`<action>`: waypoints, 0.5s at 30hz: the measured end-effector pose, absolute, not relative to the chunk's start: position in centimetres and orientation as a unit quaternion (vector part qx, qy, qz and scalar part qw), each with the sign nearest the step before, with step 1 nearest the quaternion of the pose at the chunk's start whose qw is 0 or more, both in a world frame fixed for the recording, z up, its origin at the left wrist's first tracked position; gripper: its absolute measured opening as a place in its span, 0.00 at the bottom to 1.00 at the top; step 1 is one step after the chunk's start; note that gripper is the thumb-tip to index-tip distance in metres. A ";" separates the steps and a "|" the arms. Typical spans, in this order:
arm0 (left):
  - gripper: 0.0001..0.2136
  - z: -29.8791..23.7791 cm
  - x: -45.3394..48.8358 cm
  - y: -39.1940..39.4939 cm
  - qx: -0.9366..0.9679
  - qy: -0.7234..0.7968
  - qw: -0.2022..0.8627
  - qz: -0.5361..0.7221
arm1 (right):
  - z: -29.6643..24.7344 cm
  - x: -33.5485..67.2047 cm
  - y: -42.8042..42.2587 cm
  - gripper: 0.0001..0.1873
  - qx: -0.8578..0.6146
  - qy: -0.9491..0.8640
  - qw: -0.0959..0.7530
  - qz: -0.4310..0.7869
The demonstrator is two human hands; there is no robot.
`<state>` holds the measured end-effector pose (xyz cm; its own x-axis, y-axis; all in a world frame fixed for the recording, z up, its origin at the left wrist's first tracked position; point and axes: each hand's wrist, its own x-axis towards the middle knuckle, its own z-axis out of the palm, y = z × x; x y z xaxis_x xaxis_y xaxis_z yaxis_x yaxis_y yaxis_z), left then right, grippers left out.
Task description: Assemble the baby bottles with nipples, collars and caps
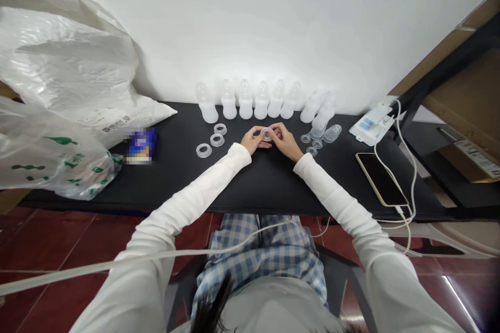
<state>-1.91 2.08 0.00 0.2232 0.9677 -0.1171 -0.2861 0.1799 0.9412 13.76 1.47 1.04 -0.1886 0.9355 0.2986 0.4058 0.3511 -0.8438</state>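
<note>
A translucent bottle collar ring (267,133) is pinched between my two hands above the black table. My left hand (253,139) grips its left side and my right hand (286,140) its right side; the fingers cover part of it. Three more collar rings (204,150) lie to the left of my left hand. Clear bottle nipples (311,151) lie on the right, beside clear domed caps (332,133). Behind my hands, several white baby bottles with clear caps (262,106) stand in a row. More white bottles (309,109) stand further right.
White plastic bags (70,57) fill the left end of the black table (250,187), next to a blue packet (141,145). On the right are a phone (380,179), a white cable and a white-and-blue package (371,124). A white wall rises behind the bottles.
</note>
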 end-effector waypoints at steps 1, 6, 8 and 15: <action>0.18 -0.1 -1.9 2.1 0.427 0.403 0.651 0.481 | 1.0 13.7 1.4 0.20 -0.473 -0.703 0.427 0.317; 0.17 -0.2 -2.0 2.1 0.440 0.415 0.636 0.479 | 0.4 13.5 1.7 0.23 -0.459 -0.676 0.442 0.370; 0.16 -0.2 -2.1 2.1 0.439 0.420 0.636 0.477 | -0.1 13.4 2.0 0.24 -0.455 -0.662 0.448 0.392; 0.16 -0.1 -2.2 2.0 0.440 0.419 0.636 0.476 | -0.1 12.8 1.5 0.17 -0.479 -0.669 0.448 0.349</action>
<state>-2.16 2.04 -0.08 0.1961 0.9740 -0.1134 -0.2374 0.1593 0.9583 12.85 1.55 -0.14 -0.1386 0.9544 0.2646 0.3281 0.2963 -0.8970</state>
